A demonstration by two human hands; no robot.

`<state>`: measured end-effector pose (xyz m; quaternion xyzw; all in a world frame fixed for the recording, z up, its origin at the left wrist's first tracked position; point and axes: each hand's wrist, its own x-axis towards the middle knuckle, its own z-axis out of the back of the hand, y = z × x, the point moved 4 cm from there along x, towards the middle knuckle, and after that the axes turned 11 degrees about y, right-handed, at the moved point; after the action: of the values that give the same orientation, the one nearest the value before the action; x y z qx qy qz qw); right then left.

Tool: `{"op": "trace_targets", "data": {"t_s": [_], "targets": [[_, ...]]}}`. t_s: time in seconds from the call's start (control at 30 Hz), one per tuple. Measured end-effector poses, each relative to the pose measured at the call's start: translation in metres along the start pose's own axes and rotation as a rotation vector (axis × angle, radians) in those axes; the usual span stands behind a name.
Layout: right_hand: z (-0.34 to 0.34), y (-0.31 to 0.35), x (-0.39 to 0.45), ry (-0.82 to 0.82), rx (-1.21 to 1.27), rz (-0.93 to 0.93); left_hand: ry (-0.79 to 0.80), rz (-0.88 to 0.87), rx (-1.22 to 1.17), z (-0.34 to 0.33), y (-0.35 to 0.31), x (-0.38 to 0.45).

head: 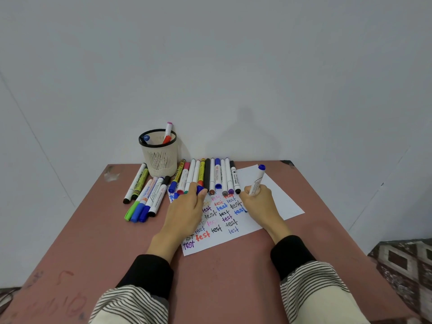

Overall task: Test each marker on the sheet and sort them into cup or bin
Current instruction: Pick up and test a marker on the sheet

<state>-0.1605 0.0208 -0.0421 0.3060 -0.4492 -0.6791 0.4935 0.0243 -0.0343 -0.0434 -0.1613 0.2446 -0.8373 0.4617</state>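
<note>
On a reddish-brown table (233, 277) against a pale wall, a white sheet (278, 197) covered in coloured "test" scrawls lies beneath a row of markers (211, 175), with a mesh cup (160, 157) holding two more at the far edge. The right hand (258, 202) grips a white marker (256, 181), blue end up, tip to the paper. The left hand (187, 206) pinches a blue cap (199, 189).

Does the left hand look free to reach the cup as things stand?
Probably not yet: the left hand pinches a blue cap, though nothing blocks the way to the cup.
</note>
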Motion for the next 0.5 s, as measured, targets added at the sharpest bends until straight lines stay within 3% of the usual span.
{"op": "trace_targets", "data": {"t_s": [0.4,0.5], "targets": [[0.001,-0.0042,0.0012,-0.057,0.016,-0.003,-0.007,-0.029,0.026,0.0004,0.0002,-0.0004],[0.0054,-0.0044,0.0016,-0.102,0.118,0.001,0.008,-0.061,0.026,0.0002,-0.001,-0.0016]]}}
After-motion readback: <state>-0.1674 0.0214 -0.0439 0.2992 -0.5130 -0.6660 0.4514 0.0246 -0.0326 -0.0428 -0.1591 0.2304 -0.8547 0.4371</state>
